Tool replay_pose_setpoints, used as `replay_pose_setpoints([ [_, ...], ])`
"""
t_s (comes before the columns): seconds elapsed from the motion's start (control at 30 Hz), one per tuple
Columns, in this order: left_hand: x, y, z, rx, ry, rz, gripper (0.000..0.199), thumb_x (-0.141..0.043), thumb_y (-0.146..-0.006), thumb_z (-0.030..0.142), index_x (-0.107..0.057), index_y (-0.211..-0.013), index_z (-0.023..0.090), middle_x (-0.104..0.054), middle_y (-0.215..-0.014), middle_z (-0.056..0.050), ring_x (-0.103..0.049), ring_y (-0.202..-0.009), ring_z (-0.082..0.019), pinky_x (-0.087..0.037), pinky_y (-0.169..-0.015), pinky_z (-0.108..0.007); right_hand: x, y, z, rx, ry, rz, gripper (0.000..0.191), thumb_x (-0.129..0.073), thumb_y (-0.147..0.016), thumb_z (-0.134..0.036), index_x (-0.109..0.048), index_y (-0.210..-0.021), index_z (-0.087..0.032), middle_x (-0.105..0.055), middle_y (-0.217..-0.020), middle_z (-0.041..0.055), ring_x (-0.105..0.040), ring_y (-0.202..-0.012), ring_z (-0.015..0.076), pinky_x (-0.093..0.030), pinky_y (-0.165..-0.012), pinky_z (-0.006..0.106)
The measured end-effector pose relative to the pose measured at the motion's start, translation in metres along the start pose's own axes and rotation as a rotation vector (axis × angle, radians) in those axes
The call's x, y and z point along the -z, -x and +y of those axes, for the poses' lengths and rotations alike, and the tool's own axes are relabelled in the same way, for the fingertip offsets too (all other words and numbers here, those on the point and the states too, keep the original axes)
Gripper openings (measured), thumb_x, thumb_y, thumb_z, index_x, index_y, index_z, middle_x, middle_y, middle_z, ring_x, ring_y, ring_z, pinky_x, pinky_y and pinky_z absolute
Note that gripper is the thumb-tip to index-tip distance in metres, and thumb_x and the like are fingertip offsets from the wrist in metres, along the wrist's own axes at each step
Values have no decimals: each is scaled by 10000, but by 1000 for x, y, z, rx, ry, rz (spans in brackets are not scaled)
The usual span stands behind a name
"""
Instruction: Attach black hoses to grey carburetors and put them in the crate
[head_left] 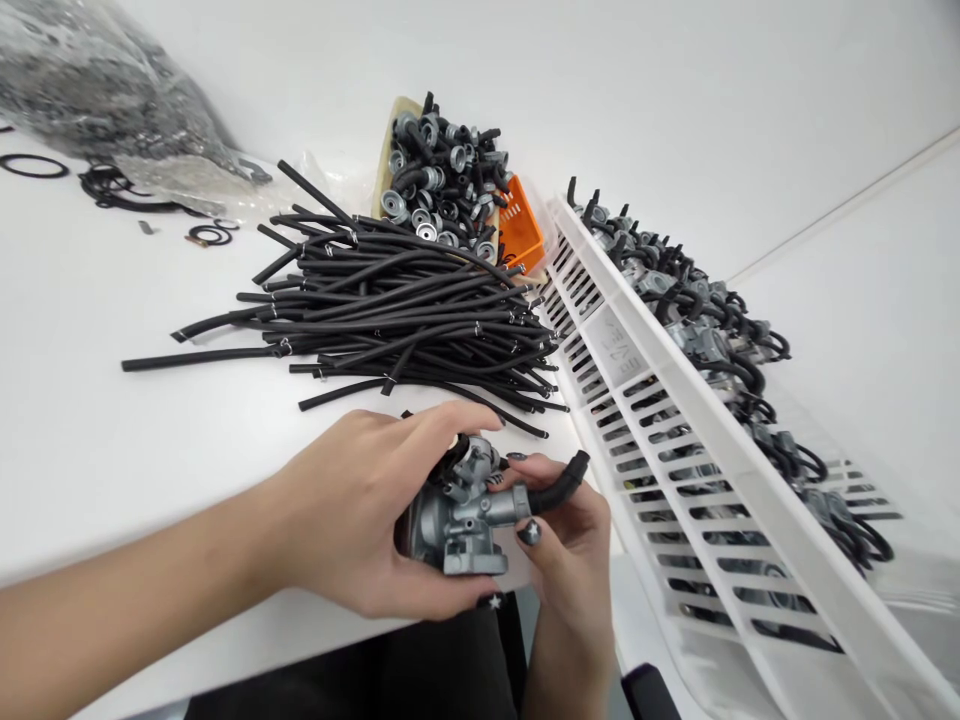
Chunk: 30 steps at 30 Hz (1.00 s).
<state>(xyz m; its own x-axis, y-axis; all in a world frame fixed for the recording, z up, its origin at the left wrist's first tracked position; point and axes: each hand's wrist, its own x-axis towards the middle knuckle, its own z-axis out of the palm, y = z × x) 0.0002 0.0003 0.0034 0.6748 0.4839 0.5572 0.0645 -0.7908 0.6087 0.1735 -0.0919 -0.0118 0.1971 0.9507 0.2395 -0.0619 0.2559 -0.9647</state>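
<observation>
My left hand (pixel 375 510) is wrapped round a grey metal carburetor (pixel 469 520), thumb below and fingers above, near the table's front edge. A short black rubber elbow (pixel 559 487) with a metal cap sticks out of its right side. My right hand (pixel 570 550) is at that side, thumb and forefinger closed about the capped end of the elbow where it meets the carburetor. Just beyond my hands lies a pile of black rubber hoses (pixel 405 320) with small wire clips.
Behind the hoses stand a cream bin (pixel 382 165) of capped elbows and an orange basket (pixel 529 230). A white slatted crate (pixel 652 430) full of carburetors is on the right. Plastic bags (pixel 112 100) and black rings (pixel 34 166) lie back left.
</observation>
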Motion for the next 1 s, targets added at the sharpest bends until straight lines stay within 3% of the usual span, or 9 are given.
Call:
replay_pose_setpoints([
  [0.17,-1,1,-2,21,15,-2,728,-619,-638,555,-334,-1265,321,-679,-865,-29,-628,-517,-228,-440,-430,-339,0,-2,-1,-6,25,0,215,-737,-755,-371,-732,-933,-250,-691,-846,51,-643,-781,197,-511,-671,298],
  [0.57,-3,2,-3,48,48,7,705,-616,-643,558,-362,-1250,305,-675,-842,-26,-610,-492,-222,-432,-418,-349,1,-2,-7,-25,-14,-42,260,-698,-770,-363,-726,-983,-217,-705,-886,91,-651,-824,246,-517,-712,350],
  [1.0,1,1,-2,55,57,4,698,-643,-636,544,-356,-1231,319,-675,-860,-29,-655,-569,-250,-449,-416,-341,5,0,2,-63,76,-14,328,-712,-772,-428,-709,-1048,-250,-723,-897,65,-667,-826,223,-541,-705,327],
])
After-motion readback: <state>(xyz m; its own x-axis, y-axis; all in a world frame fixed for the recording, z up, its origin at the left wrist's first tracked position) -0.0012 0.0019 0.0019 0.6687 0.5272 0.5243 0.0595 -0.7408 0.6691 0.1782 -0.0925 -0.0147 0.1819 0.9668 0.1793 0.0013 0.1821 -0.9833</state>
